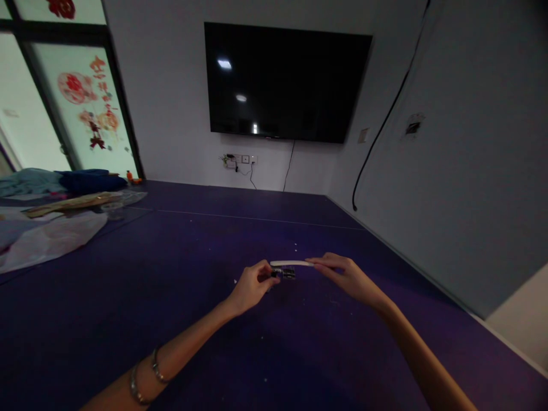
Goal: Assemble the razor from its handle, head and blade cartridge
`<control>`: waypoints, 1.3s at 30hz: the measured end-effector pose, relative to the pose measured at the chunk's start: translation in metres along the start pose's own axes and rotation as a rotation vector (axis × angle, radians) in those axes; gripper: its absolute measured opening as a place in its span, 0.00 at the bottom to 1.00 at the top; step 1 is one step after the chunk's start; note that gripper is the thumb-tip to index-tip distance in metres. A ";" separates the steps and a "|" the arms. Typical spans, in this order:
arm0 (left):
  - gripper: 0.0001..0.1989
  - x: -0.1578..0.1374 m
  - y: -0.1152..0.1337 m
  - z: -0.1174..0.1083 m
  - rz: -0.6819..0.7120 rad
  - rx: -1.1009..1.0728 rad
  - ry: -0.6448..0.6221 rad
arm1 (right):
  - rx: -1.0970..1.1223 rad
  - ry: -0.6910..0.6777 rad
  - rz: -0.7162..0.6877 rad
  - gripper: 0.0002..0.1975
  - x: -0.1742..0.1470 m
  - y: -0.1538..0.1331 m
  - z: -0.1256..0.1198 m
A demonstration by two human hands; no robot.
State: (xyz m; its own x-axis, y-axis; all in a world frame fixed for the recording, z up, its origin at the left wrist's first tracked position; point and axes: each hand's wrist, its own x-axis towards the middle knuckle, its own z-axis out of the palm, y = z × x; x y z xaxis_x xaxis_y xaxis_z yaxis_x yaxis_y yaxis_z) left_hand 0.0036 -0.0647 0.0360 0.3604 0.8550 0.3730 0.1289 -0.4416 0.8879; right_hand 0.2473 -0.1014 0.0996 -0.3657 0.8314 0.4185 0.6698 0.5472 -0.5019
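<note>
My left hand (250, 287) pinches a small dark clip (286, 274); my right hand (345, 275) grips a thin white strip (291, 264). Both look light; the strip seems stiff, best held at its ends.

head cam | faces forward-down | purple table (128, 297) near | wall TV (286, 80) beyond

The table surface (171, 297) was dark purple. The strip (291, 263) was white. The television screen (286, 80) was black. The window decorations (85, 97) were red. The bracelets (145, 379) were silver.
</note>
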 end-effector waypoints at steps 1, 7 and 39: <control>0.08 -0.001 0.001 0.001 -0.001 0.004 0.004 | -0.002 -0.003 -0.009 0.16 0.000 -0.001 0.000; 0.09 -0.004 0.007 0.001 -0.002 0.011 0.021 | -0.054 0.054 -0.013 0.16 -0.001 0.002 0.000; 0.10 -0.007 0.026 0.002 -0.034 -0.003 -0.021 | -0.029 0.040 -0.111 0.15 0.001 0.000 -0.001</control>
State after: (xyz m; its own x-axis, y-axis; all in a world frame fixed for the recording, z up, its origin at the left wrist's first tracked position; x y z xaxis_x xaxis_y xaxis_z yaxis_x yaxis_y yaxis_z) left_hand 0.0062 -0.0830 0.0561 0.3748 0.8639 0.3365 0.1387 -0.4111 0.9010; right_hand 0.2474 -0.1008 0.1008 -0.4127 0.7611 0.5003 0.6454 0.6320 -0.4290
